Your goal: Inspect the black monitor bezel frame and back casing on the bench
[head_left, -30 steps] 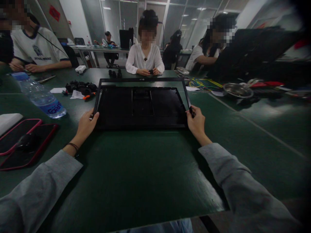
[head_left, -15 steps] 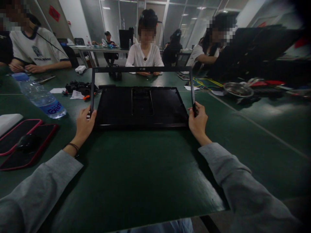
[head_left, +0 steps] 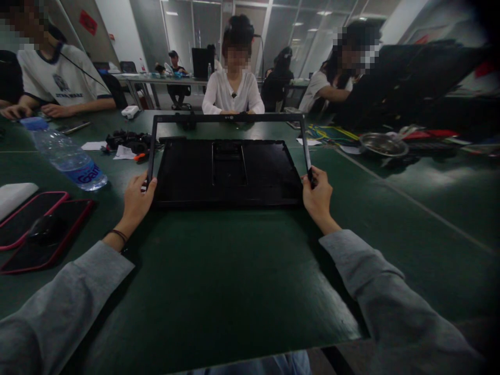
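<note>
A thin black monitor bezel (head_left: 258, 118) with a small logo on its top bar is held tilted up by both sides. My left hand (head_left: 137, 200) is closed round its left side bar, thumb on the near face. Opposite it, my right hand (head_left: 318, 197) grips the right side bar. Behind and within the bezel, a black monitor back cover (head_left: 183, 169) lies flat on the green table, a raised rectangular recess in its middle. The bezel's lower edge runs along the cover's near edge; whether they touch I cannot tell.
On the left stand a water bottle (head_left: 74, 161) and pink-edged phones (head_left: 50, 234) with a black mouse-like object on them. Black cables (head_left: 127, 140) and paper scraps lie beyond. A metal bowl (head_left: 385, 144) and coloured wires (head_left: 332, 134) are at right. A person (head_left: 234, 88) sits opposite.
The bezel's top bar has come down slightly and leans farther away from me. Both hands keep their grip, almost in place. The person at left has shifted a hand leftward.
</note>
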`<state>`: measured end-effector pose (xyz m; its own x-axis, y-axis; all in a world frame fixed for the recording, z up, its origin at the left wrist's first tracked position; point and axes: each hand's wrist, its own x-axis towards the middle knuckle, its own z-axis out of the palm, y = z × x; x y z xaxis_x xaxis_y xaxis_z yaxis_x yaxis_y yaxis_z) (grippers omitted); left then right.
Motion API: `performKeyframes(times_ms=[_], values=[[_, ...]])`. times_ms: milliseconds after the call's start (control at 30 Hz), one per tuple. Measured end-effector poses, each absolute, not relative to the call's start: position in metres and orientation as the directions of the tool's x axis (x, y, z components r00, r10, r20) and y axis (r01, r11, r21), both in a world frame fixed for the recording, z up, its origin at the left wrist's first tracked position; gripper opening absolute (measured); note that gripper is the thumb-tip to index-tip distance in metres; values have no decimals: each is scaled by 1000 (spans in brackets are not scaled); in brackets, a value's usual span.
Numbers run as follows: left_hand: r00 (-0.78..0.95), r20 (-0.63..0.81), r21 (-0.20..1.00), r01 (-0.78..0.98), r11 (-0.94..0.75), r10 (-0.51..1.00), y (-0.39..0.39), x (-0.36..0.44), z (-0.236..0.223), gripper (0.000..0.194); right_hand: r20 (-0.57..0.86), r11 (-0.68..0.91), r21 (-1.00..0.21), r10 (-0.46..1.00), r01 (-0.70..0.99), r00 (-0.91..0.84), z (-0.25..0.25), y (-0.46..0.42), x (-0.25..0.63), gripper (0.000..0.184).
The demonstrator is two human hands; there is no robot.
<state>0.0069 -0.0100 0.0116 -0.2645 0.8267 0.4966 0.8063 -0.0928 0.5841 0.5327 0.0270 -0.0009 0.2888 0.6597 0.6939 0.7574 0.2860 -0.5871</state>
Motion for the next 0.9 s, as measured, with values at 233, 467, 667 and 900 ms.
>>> performKeyframes(times_ms=[233, 467, 667, 900], values=[[-259, 495, 585, 805, -98, 830, -8, 5, 9, 52, 684, 270, -584, 672, 766, 285, -2, 26, 533, 41], [-260, 472, 602, 793, -92, 842, -6, 4, 7, 52, 654, 267, -607, 702, 749, 280, -6, 29, 536, 41], [-259, 436, 610, 789, -71, 862, -6, 4, 7, 49, 629, 251, -623, 723, 741, 285, -5, 29, 535, 40], [-235, 432, 581, 811, -70, 871, -2, 0, 4, 52, 617, 218, -625, 726, 750, 303, -3, 28, 533, 39]])
